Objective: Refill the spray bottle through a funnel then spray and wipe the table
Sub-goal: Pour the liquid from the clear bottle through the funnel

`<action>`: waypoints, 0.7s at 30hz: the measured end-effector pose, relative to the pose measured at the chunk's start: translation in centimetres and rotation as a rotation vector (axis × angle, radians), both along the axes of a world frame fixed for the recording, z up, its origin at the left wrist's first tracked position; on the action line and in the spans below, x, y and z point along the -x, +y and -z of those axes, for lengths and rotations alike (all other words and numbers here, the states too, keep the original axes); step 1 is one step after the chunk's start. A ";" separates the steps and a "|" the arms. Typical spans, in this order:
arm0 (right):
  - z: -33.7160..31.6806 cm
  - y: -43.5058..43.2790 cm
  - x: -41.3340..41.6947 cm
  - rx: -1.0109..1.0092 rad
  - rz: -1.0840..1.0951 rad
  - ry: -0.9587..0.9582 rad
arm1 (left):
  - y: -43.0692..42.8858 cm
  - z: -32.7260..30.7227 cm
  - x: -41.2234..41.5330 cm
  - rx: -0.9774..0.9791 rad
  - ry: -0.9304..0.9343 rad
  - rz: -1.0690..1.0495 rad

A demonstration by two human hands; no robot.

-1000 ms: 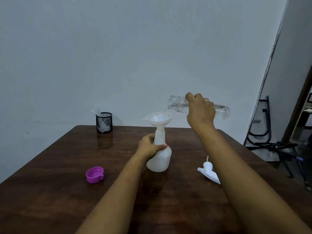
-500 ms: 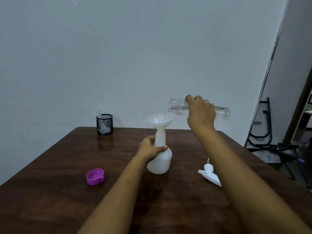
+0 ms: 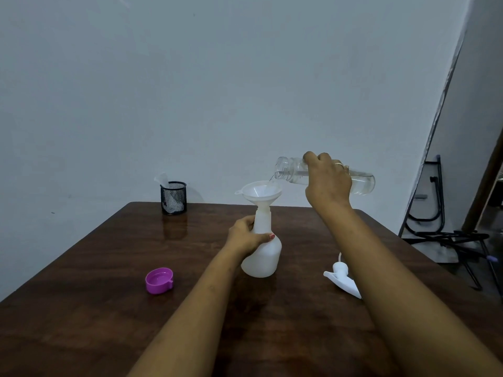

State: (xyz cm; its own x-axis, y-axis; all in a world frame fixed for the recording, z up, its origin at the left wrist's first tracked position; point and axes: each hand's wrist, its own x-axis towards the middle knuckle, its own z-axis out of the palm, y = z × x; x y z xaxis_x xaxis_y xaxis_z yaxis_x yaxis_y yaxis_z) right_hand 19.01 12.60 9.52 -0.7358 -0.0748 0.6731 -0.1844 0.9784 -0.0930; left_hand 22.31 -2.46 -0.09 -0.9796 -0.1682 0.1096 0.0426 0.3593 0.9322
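Observation:
A white spray bottle (image 3: 263,257) stands upright mid-table with a white funnel (image 3: 259,194) seated in its neck. My left hand (image 3: 246,235) grips the bottle just below the neck. My right hand (image 3: 326,183) holds a clear water bottle (image 3: 362,182) tipped almost level, its open mouth over the funnel's right rim. A thin stream of water runs from the mouth into the funnel. The white spray head (image 3: 341,280) with its tube lies on the table to the right, partly hidden by my right forearm.
A purple cap (image 3: 159,280) lies on the dark wooden table (image 3: 81,308) left of the bottle. A black mesh cup (image 3: 173,197) holding something white stands at the back edge near the wall. Folded black metal frames (image 3: 446,235) sit on the floor to the right.
The clear bottle's mouth has dipped slightly toward the funnel and water now streams in. My left hand keeps its grip on the spray bottle. The view has tilted up a little.

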 end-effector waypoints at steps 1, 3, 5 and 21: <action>0.0 0.0 0.0 -0.002 0.002 -0.001 | 0.0 0.0 0.0 -0.002 0.000 0.001; 0.0 0.0 0.0 -0.006 0.008 0.000 | 0.0 0.0 0.0 -0.003 -0.006 0.003; -0.1 0.0 0.0 -0.013 0.017 0.004 | 0.0 0.0 0.0 -0.002 -0.008 0.002; -0.2 0.0 0.1 -0.020 0.020 0.007 | 0.0 0.1 0.1 -0.002 0.001 0.005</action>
State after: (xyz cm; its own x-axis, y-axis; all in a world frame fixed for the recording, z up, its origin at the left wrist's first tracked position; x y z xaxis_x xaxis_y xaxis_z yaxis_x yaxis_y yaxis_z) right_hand 18.89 12.63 9.68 -0.7328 -0.0732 0.6765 -0.1650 0.9836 -0.0723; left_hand 22.17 -2.51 -0.14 -0.9804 -0.1636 0.1098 0.0449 0.3573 0.9329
